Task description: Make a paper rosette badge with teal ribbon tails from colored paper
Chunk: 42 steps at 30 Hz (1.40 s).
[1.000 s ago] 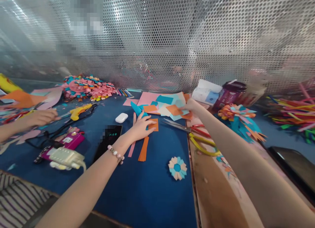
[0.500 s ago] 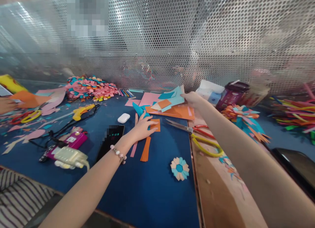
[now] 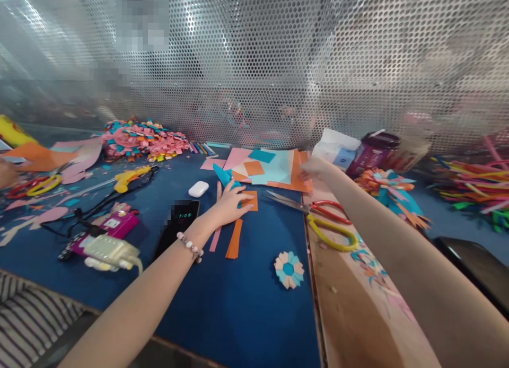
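Note:
My left hand rests palm down on the table, fingers spread. Under and beside its fingers are a folded blue paper piece and a small orange paper rectangle. Orange paper strips and a narrow pink strip lie just below it. My right hand reaches to the right edge of a stack with an orange sheet; its fingers are blurred. On that stack lie a light blue sheet, a darker blue piece and a smaller orange piece.
Open scissors lie beneath my right forearm. Nearer is a round paper flower. A phone, white earbud case and yellow glue gun are left. A paper pile stands behind, a purple-labelled jar right.
The light blue sheet, lifted at its right corner by my right hand before, now lies flat on the stack. My right hand has lowered to the orange sheet's edge. My left hand has stayed put.

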{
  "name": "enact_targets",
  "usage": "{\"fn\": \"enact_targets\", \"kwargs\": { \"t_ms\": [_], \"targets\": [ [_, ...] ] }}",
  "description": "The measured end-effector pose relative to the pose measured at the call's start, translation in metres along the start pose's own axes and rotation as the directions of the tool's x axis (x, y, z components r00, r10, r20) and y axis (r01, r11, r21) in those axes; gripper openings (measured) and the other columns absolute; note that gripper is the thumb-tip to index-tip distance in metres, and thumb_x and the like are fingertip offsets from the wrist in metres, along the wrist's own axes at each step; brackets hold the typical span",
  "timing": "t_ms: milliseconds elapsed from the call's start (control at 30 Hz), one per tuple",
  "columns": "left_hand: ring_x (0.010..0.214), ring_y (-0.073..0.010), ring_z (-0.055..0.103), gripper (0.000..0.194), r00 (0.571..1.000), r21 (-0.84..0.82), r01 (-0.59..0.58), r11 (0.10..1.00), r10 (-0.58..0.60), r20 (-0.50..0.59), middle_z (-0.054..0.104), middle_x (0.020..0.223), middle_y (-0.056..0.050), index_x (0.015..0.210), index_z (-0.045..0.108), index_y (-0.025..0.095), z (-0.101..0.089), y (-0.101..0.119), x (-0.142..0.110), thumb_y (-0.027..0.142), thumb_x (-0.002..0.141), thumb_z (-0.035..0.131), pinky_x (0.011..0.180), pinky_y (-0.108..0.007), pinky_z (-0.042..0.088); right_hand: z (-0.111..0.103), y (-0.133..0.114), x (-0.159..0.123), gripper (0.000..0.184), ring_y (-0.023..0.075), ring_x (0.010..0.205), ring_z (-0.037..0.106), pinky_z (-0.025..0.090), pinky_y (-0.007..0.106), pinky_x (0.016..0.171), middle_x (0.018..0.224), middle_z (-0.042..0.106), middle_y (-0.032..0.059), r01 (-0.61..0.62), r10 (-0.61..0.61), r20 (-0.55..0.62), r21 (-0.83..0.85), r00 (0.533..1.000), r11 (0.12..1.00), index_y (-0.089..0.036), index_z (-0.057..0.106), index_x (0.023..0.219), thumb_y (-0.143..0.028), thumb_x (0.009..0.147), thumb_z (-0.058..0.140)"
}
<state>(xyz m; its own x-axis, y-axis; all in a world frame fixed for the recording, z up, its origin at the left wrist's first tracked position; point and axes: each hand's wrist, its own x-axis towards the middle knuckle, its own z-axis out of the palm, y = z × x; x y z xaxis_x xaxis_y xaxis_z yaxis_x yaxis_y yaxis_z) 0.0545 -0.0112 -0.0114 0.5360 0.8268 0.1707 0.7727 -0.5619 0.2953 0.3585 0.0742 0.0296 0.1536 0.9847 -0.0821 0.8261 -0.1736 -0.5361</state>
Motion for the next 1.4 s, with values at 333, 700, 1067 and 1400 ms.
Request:
{"fn": "enact_targets", "kwargs": {
  "t_ms": [333, 700, 1067, 1400],
  "targets": [
    [0.14, -0.0336, 0.01, 0.038, 1.0, -0.007, 0.011, 1.0, -0.011, -0.001, 0.046, 0.139, -0.002, 0.113, 0.063, 0.035, -0.001, 0.001, 0.0, 0.052, 0.087, 0.043, 0.106, -0.062, -0.01, 0.04, -0.021, -0.03, 0.035, 0.0226, 0.107, 0.055, 0.046, 0.046, 0.089, 0.124, 0.053, 0.009, 0.133, -0.203, -0.14, -0.399, 0.969, 0.907, -0.017, 0.053, 0.119, -0.034, 0.089, 0.054],
    [0.139, -0.0336, 0.013, 0.044, 1.0, -0.013, 0.02, 1.0, -0.02, 0.009, 0.046, 0.14, 0.0, 0.128, 0.052, 0.035, -0.002, 0.002, -0.001, 0.05, 0.088, 0.042, 0.107, -0.062, -0.009, 0.04, -0.01, -0.035, 0.035, 0.0244, 0.105, 0.059, 0.042, 0.029, 0.087, 0.114, 0.064, 0.015, 0.443, -0.443, 0.12, -0.475, 0.888, 0.76, -0.014, 0.062, 0.11, -0.039, 0.089, 0.049],
    [0.139, -0.0321, 0.015, 0.04, 0.999, -0.004, 0.031, 1.0, -0.031, 0.018, 0.052, 0.134, -0.001, 0.123, 0.056, 0.033, -0.006, 0.0, -0.001, 0.047, 0.088, 0.044, 0.109, -0.06, -0.007, 0.014, 0.02, -0.041, 0.03, 0.0251, 0.103, 0.06, 0.042, 0.031, 0.087, 0.113, 0.066, 0.0117, 0.457, -0.454, 0.141, -0.514, 0.88, 0.726, -0.015, 0.065, 0.11, -0.029, 0.089, 0.048],
    [0.136, -0.0295, 0.024, 0.036, 0.998, 0.008, 0.005, 1.0, -0.004, -0.059, 0.057, 0.129, 0.001, 0.117, 0.059, 0.032, 0.003, -0.004, 0.001, 0.049, 0.087, 0.048, 0.109, -0.059, -0.005, 0.054, -0.038, -0.037, 0.042, 0.0253, 0.11, 0.055, 0.04, 0.031, 0.091, 0.118, 0.061, 0.016, 0.479, -0.532, 0.049, -0.51, 0.845, 0.715, -0.012, 0.056, 0.12, -0.04, 0.092, 0.042]
  ]
}}
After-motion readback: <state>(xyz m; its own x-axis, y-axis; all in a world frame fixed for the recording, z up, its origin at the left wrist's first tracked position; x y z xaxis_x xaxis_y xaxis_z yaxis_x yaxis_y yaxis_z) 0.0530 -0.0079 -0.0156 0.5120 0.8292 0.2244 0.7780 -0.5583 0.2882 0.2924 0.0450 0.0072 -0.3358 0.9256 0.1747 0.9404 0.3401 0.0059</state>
